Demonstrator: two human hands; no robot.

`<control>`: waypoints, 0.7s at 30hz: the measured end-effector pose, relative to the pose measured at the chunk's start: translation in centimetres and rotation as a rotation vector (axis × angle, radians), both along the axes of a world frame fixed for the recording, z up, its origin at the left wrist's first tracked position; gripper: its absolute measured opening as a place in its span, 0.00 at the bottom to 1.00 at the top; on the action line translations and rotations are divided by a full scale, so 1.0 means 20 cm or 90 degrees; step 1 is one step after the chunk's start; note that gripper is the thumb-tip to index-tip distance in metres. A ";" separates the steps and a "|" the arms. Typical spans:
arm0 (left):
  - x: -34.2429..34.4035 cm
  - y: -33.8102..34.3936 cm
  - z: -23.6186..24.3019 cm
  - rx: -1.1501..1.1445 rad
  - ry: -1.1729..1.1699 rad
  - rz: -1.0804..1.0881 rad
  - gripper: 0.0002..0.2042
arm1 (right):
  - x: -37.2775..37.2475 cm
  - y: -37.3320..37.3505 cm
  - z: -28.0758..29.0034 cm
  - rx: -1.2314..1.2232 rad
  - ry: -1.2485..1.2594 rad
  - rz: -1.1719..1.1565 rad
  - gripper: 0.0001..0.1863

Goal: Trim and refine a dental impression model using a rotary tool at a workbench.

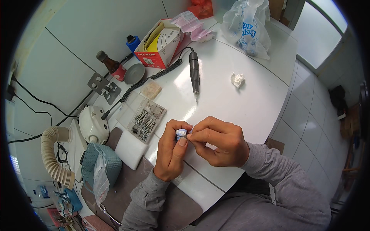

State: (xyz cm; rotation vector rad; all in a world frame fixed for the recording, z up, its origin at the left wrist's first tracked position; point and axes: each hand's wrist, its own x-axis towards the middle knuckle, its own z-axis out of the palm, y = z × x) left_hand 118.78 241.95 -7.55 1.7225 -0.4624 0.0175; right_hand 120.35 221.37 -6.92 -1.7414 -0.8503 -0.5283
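Note:
Over the near part of the white table, my left hand is closed around a small blue-and-white piece, its thumb and index finger at the piece's edges. My right hand meets it from the right, thumb and index finger pinched together against the piece. A thin greyish sliver shows at those fingertips, too small to name. Beyond the hands, a black rotary handpiece lies with its tip toward me. Just left of my left hand is a clear compartment box with several metal bits.
Crumpled white tissue lies to the right. At the back stand a mask box and a plastic bag. Leftward are a brown bottle, a white machine, a ribbed hose and a teal basket.

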 end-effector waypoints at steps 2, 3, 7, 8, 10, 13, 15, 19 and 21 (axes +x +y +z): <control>0.01 0.00 -0.01 0.003 -0.009 -0.002 0.17 | 0.00 0.00 0.00 -0.002 0.000 -0.003 0.14; 0.01 -0.01 -0.01 0.002 -0.008 -0.003 0.17 | 0.00 -0.01 0.00 -0.003 -0.001 -0.004 0.14; 0.01 -0.01 -0.01 -0.003 -0.010 -0.003 0.16 | 0.01 0.00 -0.01 -0.002 -0.001 -0.003 0.14; 0.01 0.00 -0.01 -0.002 -0.016 -0.002 0.16 | 0.01 0.00 -0.01 -0.001 -0.001 -0.002 0.14; 0.00 0.00 0.00 0.006 -0.008 -0.003 0.16 | 0.01 0.00 -0.01 -0.003 0.002 0.003 0.14; 0.01 -0.01 0.00 0.017 -0.016 -0.004 0.16 | 0.00 -0.01 -0.01 -0.005 0.002 0.001 0.14; 0.01 -0.01 -0.01 0.020 -0.032 -0.003 0.15 | 0.00 -0.01 -0.01 -0.003 0.005 0.003 0.14; 0.01 0.00 -0.02 0.011 -0.032 -0.001 0.15 | 0.00 -0.01 -0.01 0.002 0.017 0.009 0.15; -0.01 0.00 0.00 0.012 -0.021 -0.005 0.15 | 0.00 -0.01 0.00 0.003 0.012 0.009 0.15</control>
